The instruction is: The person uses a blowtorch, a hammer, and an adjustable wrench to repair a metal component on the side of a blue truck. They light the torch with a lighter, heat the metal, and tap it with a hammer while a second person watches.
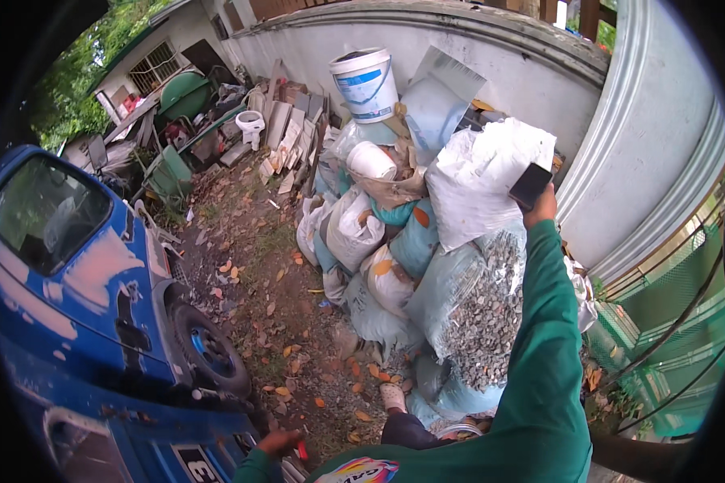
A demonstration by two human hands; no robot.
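"Black phone (530, 186)! Where is it?"

"It's in the person's right hand (542, 205), up at the end of a long green sleeve (540, 330). From here it shows in front of a big white sack (479, 173). I can't tell if they touch."

"Are the fingers open?"

"No, they are closed around the phone. I can't see all of them."

"And the left hand (279, 442)?"

"It's down low, near the blue truck (89, 278). A small red thing (302, 451) is right by its fingertips. I can't tell if the hand has hold of it, or how far open the fingers are."

"What's under the big white sack?"

"More bags, all in a heap. One pale bag (483, 322) shows lots of little grey stones."

"Any buckets?"

"Yes! A white and blue bucket (366, 87) stands up high at the back, near the wall (491, 52). A smaller white bucket (371, 161) is tipped over below it."

"And the ground (270, 330)?"

"Brown dirt with orange leaves on it."
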